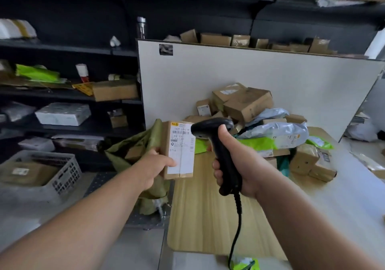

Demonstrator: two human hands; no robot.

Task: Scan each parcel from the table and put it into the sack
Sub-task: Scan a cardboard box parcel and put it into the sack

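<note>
My left hand [155, 168] grips a small cardboard parcel [180, 151] upright, its white shipping label and barcode facing me. My right hand [233, 161] holds a black handheld barcode scanner [218, 142] by its handle, the head right beside the label's barcode. The scanner's coiled cable hangs down toward me. Behind and below the parcel stands an olive-green sack [145, 142], its mouth open, with a box partly visible inside. A heap of parcels [260, 124], cardboard boxes and grey and green mailer bags, lies on the wooden table [204, 217].
A white board [250, 76] stands upright behind the heap. Dark shelving [68, 95] with boxes and packets fills the left side. A grey plastic crate [62, 169] with a parcel in it sits on the floor at the left. A green mailer [245, 264] lies at the near table edge.
</note>
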